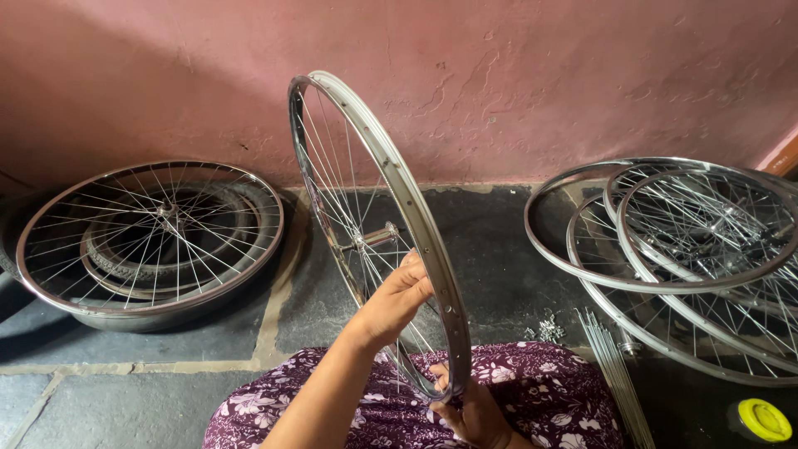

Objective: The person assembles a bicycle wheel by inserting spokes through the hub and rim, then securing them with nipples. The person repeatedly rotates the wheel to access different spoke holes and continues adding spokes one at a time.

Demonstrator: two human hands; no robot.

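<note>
Both hands gripped an upright spoked bicycle wheel [378, 233]: left hand [397, 298] closed over spokes, right hand [474, 411] clasping the rim's bottom; a yellow-lidded container [761, 420] sat right of it.

Silver spoked wheel [378, 224] — upright, on lap

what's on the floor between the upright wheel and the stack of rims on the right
In the head view, bare dark stone floor, plus a small heap of spoke nipples and loose spokes nearer the lap.

Dark stone floor [499, 249]: spoked wheels [150, 237], rim stack [690, 249], loose spokes [611, 366], yellow lid [763, 418].
</note>
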